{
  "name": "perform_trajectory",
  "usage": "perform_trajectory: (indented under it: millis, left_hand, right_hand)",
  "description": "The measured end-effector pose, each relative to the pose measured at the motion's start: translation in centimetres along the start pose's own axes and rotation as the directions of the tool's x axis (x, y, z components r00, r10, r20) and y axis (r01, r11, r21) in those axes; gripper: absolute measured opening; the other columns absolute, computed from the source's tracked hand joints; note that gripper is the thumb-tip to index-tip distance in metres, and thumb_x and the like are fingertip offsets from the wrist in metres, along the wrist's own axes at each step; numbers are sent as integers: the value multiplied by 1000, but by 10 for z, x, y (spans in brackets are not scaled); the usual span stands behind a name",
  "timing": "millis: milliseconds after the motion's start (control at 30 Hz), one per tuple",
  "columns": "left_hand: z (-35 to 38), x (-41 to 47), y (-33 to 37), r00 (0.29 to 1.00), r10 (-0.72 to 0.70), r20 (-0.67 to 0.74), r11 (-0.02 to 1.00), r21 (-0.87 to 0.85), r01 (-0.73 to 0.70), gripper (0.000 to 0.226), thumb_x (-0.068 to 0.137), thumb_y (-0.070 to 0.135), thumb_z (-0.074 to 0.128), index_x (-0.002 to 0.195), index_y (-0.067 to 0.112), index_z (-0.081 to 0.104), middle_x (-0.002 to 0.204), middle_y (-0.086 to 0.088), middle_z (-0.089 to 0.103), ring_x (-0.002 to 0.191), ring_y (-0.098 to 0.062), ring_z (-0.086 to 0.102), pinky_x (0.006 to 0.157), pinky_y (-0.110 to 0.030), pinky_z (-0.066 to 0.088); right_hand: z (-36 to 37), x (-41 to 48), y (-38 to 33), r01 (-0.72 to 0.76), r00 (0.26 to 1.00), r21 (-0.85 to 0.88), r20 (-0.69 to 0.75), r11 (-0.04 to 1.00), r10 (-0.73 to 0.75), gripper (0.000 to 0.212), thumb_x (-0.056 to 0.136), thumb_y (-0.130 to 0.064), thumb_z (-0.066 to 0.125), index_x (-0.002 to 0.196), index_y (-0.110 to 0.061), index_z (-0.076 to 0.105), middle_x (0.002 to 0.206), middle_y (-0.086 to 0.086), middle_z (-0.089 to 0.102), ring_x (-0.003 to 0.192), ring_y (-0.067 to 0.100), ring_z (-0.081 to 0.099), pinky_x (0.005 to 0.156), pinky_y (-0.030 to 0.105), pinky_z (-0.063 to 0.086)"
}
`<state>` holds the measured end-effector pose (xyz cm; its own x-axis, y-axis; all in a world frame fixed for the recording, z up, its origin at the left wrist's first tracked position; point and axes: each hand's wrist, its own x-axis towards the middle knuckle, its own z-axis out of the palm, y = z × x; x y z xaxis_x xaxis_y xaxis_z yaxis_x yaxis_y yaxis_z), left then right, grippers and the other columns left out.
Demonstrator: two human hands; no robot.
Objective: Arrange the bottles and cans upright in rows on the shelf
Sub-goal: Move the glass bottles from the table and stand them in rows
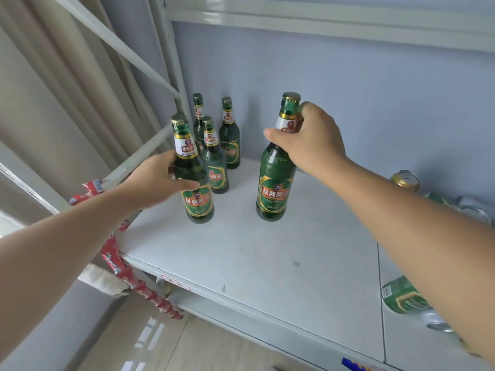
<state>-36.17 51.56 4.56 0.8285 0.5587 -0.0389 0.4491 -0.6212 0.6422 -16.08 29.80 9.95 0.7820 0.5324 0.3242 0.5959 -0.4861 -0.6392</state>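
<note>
Three green beer bottles [229, 135] stand upright at the back left of the white shelf [267, 258]. My left hand [158, 180] grips a fourth green bottle [198, 202] by its shoulder, in front of that group, upright on the shelf. My right hand [313, 140] grips the neck of a fifth green bottle [273, 188], which stands upright near the shelf's middle. A green can [401, 295] lies on its side at the right, partly hidden by my right forearm. A gold can [404, 179] shows farther back on the right.
More cans [471, 207] lie at the far right behind my forearm. A white upright post [171, 62] and diagonal braces frame the shelf's left side. Red packets [115, 258] hang off the front left corner. A higher shelf board [321, 22] sits overhead.
</note>
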Motion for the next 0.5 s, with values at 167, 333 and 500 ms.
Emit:
perform_trajectory:
  millis: [167,333,500]
  left_hand:
    - [-2,11,-40,999,-45,26,999,29,44,45,79,28,85,114,40,60,104,24,68,98,-7,66,94,-35,49]
    - [-16,31,-75,994,-44,97,993,110,33,53,80,34,83,127,34,57,115,14,67,105,-16,62,92,-34,47]
    - [-24,55,-114,988,-45,146,997,75,34,61,75,47,82,129,43,53,123,16,68,110,-15,64,100,-44,52]
  right_hand:
    - [39,6,-16,-5,1000,-12,20,1000,5,45,76,-56,75,94,-18,58,85,-9,64,82,18,63,70,35,53]
    - [90,5,-35,-51,998,-19,24,999,52,44,78,-55,74,96,-19,58,90,-7,66,86,21,64,75,40,55]
    - [140,1,-48,-104,994,18,29,994,103,41,80,-51,76,98,-19,58,93,-6,69,87,20,65,75,37,54]
